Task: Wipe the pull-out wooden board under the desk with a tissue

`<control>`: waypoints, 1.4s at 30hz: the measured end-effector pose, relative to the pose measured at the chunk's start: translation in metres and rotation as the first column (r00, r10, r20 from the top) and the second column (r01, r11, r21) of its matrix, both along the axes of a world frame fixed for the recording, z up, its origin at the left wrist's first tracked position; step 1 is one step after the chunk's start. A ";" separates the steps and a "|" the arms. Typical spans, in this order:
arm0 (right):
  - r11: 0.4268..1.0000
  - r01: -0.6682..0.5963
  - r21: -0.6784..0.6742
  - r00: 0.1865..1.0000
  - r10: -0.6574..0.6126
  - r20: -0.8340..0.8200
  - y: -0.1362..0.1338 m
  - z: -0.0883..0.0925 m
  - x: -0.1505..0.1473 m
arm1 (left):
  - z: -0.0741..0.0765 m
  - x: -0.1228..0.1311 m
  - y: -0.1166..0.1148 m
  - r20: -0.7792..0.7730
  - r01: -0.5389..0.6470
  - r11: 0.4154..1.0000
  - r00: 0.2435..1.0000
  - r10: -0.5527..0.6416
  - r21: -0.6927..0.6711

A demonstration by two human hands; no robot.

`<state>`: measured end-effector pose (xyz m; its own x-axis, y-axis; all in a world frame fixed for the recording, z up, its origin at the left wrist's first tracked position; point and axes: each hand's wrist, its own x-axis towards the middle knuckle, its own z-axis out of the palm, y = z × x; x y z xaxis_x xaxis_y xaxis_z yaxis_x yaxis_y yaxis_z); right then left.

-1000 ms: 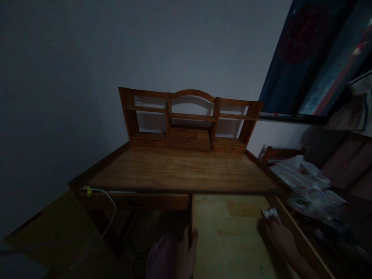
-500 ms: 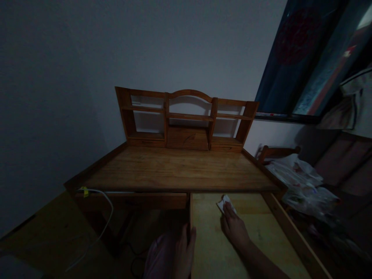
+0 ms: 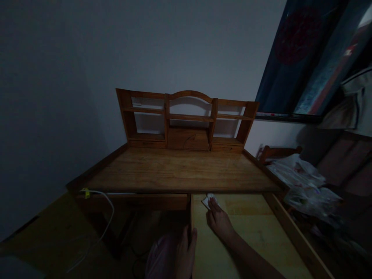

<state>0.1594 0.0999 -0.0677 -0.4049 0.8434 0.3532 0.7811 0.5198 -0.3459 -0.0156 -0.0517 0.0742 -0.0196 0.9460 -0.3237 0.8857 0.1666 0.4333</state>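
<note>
Brown, grained wood makes up the wide bench (image 3: 174, 166), its flat top dim in the low light. At its back stands an open-framed wooden shelf unit (image 3: 188, 140) with an arched centre rail, set before a plain grey-white wall (image 3: 174, 46). Below the top, on the right, a pale yellowish wooden drawer (image 3: 247, 240) is pulled out, its flat floor showing. White cable (image 3: 109, 203) with a yellow tag (image 3: 86, 193) loops down at the bench's left front corner. To the right are a brown wooden chair back (image 3: 279, 152), heaped translucent plastic bags (image 3: 302, 174) and a dark blue curtain (image 3: 270, 85) bearing a round red figure.

The small white wipe (image 3: 207, 201), cloth or paper I cannot tell, lies at the drawer's far left corner under the right hand (image 3: 221, 226), whose fingers are close together and pressed down over it. The left hand (image 3: 185, 252) rests against the drawer's left wall, its fingers and thumb parted, with nothing seen held between them.

One second ago the wipe was beside the drawer's right wall; half a second ago, near the back middle. The left hand has stayed in place.
</note>
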 end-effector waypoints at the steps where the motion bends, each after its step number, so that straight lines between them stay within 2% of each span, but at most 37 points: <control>1: 1.000 -0.012 -0.005 1.000 0.012 0.007 -0.001 0.002 0.001 | 0.009 0.000 -0.002 -0.062 0.071 0.996 0.995 -0.075 -0.058; 4: 1.000 -0.026 -0.014 0.999 0.027 0.040 -0.002 0.007 0.004 | 0.032 0.001 -0.007 -0.147 0.127 0.986 0.979 -0.142 -0.109; 6: 0.999 -0.031 -0.027 0.998 0.032 0.051 -0.001 0.012 0.002 | 0.038 0.002 -0.008 -0.156 0.132 0.984 0.976 -0.150 -0.119; 8: 0.999 -0.005 -0.037 0.999 0.006 0.036 0.004 0.018 -0.002 | 0.034 0.002 -0.008 -0.150 0.122 0.986 0.979 -0.139 -0.115; 12: 0.993 0.112 -0.018 0.994 -0.113 -0.003 0.025 0.033 -0.016 | 0.008 -0.001 -0.005 -0.083 0.024 0.999 0.996 -0.027 -0.033; 15: 0.989 0.150 -0.015 0.989 -0.150 0.010 0.038 0.037 -0.028 | -0.006 -0.007 -0.007 -0.036 0.068 0.994 0.997 -0.065 0.084; 19: 0.995 0.098 0.020 0.995 -0.098 0.011 0.038 0.028 -0.044 | -0.014 -0.012 -0.012 -0.049 0.146 0.979 0.989 -0.140 0.142; 24: 0.997 0.062 0.043 0.998 -0.063 0.020 0.034 0.008 -0.061 | -0.017 -0.012 -0.012 -0.054 0.122 0.984 0.992 -0.116 0.130; 25: 0.998 0.053 0.047 0.998 -0.054 0.026 0.034 0.005 -0.063 | -0.016 -0.011 -0.012 -0.037 0.144 0.981 0.989 -0.140 0.129; 29: 0.997 -0.053 0.063 0.997 0.049 0.058 0.034 -0.003 -0.063 | -0.013 -0.011 -0.013 -0.035 0.129 0.985 0.991 -0.125 0.114; 34: 0.962 -0.267 0.058 0.962 0.261 0.084 0.030 0.002 -0.049 | -0.018 -0.010 -0.011 -0.056 0.133 0.981 0.990 -0.126 0.144; 38: 0.886 -0.463 0.008 0.886 0.463 0.040 0.026 0.013 -0.017 | -0.017 -0.012 -0.011 -0.074 0.129 0.984 0.990 -0.121 0.124; 40: 0.883 -0.468 -0.008 0.883 0.469 0.018 0.029 0.017 0.010 | -0.014 -0.015 -0.012 -0.039 0.145 0.982 0.989 -0.141 0.122; 42: 0.914 -0.406 -0.010 0.914 0.406 0.010 0.037 0.016 0.047 | -0.011 -0.017 -0.013 -0.005 0.158 0.979 0.987 -0.159 0.128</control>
